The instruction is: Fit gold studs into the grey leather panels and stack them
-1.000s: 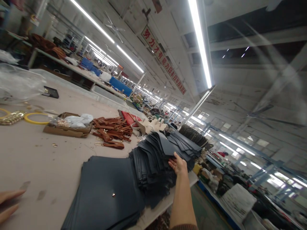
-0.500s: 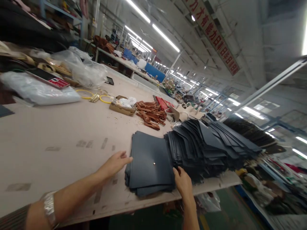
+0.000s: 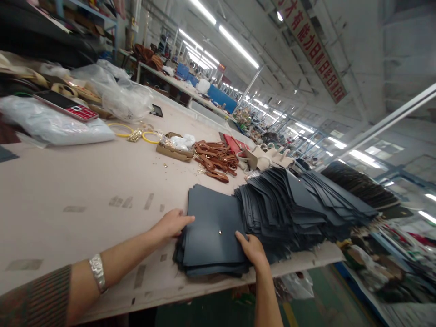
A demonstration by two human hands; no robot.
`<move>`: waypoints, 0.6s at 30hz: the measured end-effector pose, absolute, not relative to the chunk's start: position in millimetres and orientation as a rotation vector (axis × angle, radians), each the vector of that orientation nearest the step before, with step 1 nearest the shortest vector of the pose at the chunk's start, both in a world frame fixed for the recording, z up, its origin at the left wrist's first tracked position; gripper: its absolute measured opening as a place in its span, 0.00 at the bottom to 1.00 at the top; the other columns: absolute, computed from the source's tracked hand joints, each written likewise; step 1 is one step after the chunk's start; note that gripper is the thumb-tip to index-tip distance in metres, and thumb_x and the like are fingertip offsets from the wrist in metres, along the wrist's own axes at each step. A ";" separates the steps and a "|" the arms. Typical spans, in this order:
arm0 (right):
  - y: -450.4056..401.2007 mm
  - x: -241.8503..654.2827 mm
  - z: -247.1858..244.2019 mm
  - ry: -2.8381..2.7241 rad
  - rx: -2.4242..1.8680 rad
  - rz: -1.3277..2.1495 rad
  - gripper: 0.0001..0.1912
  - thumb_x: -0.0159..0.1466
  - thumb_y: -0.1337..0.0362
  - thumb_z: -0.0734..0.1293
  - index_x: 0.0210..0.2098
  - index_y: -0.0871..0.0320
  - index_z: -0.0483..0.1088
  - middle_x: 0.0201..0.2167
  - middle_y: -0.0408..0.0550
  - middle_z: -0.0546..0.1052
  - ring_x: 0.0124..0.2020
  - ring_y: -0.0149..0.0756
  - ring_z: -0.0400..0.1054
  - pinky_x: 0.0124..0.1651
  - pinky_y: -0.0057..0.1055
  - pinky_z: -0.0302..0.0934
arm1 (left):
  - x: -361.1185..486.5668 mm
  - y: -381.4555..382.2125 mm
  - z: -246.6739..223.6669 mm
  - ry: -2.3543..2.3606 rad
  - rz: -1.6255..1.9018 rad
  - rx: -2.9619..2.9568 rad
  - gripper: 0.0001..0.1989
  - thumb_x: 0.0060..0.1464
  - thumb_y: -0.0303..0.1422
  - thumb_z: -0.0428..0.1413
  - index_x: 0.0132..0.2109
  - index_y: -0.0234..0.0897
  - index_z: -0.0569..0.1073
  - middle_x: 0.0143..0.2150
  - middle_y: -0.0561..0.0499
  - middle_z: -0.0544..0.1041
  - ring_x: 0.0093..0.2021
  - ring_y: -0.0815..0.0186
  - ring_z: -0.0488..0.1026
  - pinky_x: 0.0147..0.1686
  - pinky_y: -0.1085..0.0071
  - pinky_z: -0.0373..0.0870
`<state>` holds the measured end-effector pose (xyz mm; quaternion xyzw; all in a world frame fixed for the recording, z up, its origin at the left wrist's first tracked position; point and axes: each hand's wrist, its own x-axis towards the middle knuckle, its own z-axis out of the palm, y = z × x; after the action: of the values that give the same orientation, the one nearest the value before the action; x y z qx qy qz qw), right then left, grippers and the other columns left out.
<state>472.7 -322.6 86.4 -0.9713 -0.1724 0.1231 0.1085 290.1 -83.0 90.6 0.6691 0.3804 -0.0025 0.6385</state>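
A squared pile of dark blue leather-like panels (image 3: 209, 213) lies near the table's front edge, with a small metal stud (image 3: 220, 232) on the top panel. My left hand (image 3: 173, 223) grips the pile's left edge, thumb on top and fingers down the side, partly hidden. At the right edge, my right hand (image 3: 251, 247) has its thumb on the top panel, the fingers out of sight beneath or beside the edge. How many panels the hands hold cannot be made out. Just right of the pile, a fanned heap of similar dark panels (image 3: 286, 204) leans over.
Behind the pile lie brown leather straps (image 3: 216, 156), a small cardboard box (image 3: 175, 152) and a yellow ring (image 3: 151, 137). A red-keyed phone (image 3: 66, 105) rests on a plastic-wrapped packet (image 3: 54, 129) at left. The pale table (image 3: 112, 181) ends just in front of the pile.
Both thumbs have moved inward onto the top panel, the right hand shifting left and the left hand slightly right. The upper panels sit slightly differently on the pile.
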 end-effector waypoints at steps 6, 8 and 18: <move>-316.4 475.0 89.6 -0.519 -2.904 0.317 0.32 0.61 0.45 0.63 0.47 0.70 0.74 0.49 0.71 0.75 0.55 0.57 0.68 0.55 0.40 0.59 | 308.4 -71.0 92.1 0.821 -0.175 1.778 0.13 0.61 0.40 0.56 0.43 0.33 0.73 0.38 0.50 0.76 0.34 0.66 0.75 0.35 0.65 0.75; -314.1 473.3 89.0 -0.517 -2.912 0.308 0.32 0.61 0.46 0.63 0.47 0.71 0.74 0.48 0.72 0.75 0.55 0.58 0.68 0.55 0.41 0.59 | 311.4 -72.0 91.3 0.798 -0.171 1.881 0.13 0.60 0.40 0.57 0.43 0.33 0.73 0.40 0.50 0.76 0.38 0.64 0.75 0.39 0.62 0.75; -312.1 472.5 85.7 -0.456 -2.858 0.297 0.32 0.60 0.47 0.65 0.49 0.73 0.72 0.49 0.72 0.75 0.55 0.57 0.69 0.54 0.40 0.60 | 308.9 -89.7 92.7 0.785 0.024 2.103 0.14 0.59 0.39 0.57 0.47 0.34 0.73 0.52 0.45 0.73 0.52 0.56 0.71 0.53 0.52 0.68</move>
<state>472.5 -312.1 85.7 -0.9757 -0.1557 0.1016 0.1158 308.9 -89.7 92.7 0.8442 0.3151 0.0094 0.4336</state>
